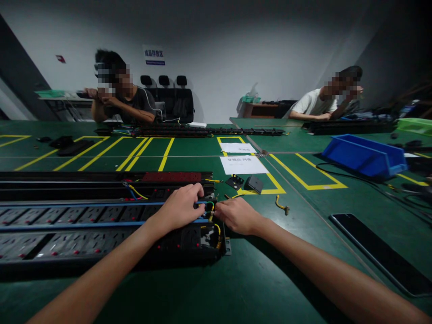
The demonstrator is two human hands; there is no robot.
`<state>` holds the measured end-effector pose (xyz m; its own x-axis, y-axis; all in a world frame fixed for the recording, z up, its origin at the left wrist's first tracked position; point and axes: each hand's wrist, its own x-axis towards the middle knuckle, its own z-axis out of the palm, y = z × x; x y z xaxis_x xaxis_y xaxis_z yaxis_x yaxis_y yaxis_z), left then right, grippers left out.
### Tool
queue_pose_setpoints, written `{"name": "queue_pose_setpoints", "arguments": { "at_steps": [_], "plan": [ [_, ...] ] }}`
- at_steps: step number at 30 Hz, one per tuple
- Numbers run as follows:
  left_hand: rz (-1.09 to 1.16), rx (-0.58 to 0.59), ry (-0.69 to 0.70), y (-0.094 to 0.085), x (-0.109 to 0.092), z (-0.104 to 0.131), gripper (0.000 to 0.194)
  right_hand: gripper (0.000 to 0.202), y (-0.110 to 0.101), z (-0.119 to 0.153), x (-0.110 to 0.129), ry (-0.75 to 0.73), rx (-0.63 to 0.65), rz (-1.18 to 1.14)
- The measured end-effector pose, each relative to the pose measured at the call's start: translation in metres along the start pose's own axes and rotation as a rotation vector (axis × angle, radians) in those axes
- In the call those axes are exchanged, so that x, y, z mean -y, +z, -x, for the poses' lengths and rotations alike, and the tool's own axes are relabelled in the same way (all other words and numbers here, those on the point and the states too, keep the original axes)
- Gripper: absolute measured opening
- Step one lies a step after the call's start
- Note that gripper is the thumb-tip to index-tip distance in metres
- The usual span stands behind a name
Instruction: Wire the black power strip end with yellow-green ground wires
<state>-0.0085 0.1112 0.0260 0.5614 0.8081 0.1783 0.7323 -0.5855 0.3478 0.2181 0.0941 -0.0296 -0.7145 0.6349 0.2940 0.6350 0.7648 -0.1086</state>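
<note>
My left hand [180, 206] lies over the end of a power strip [111, 213] with blue edges, its bent fingers gripping it. Black sockets with red dots line this strip. At the strip's open end, my right hand [238, 215] is closed, thumb and fingers pinched at a short green-and-yellow wire [212, 208]. The fingertips partly hide that wire. Nearer to me lies another power strip [97, 247], with a yellow wire [218, 234] looping at its end and a metal bracket [228, 246]. Behind is a strip with dark red sockets [172, 176].
Small black end pieces [254, 183], paper labels [243, 164] and a loose yellow wire [281, 204] lie beyond my right hand. To the right are a phone [378, 252], a blue bin [364, 155] and black cables. Two people [141, 105] sit across the green table [270, 274].
</note>
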Motion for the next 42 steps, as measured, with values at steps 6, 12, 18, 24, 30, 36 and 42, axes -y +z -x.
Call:
{"name": "queue_pose_setpoints", "arguments": {
  "at_steps": [6, 12, 18, 24, 30, 36, 42],
  "plan": [
    [0.021, -0.006, 0.018, 0.000, 0.002, -0.001, 0.014, 0.023, -0.001, 0.000, 0.000, -0.006, -0.008, -0.013],
    [0.027, -0.004, 0.025, 0.001, 0.004, -0.002, 0.013, 0.023, -0.001, 0.000, 0.000, -0.004, -0.015, -0.019],
    [0.027, -0.015, 0.025, 0.000, 0.003, -0.002, 0.011, 0.025, -0.001, 0.001, -0.001, 0.008, -0.040, -0.029],
    [0.066, -0.010, 0.009, -0.001, 0.004, -0.003, 0.011, 0.020, -0.001, 0.006, 0.000, 0.046, -0.157, -0.064],
    [0.101, 0.026, 0.009, -0.005, 0.005, -0.004, 0.011, 0.025, 0.003, 0.007, -0.001, 0.004, -0.269, -0.032],
    [0.116, 0.053, 0.010, -0.004, 0.006, -0.005, 0.015, 0.025, 0.008, 0.006, -0.003, -0.049, -0.356, -0.036],
    [0.089, 0.031, 0.000, -0.003, 0.005, -0.003, 0.010, 0.026, 0.010, 0.005, 0.002, -0.036, -0.391, -0.084]
  ]
}}
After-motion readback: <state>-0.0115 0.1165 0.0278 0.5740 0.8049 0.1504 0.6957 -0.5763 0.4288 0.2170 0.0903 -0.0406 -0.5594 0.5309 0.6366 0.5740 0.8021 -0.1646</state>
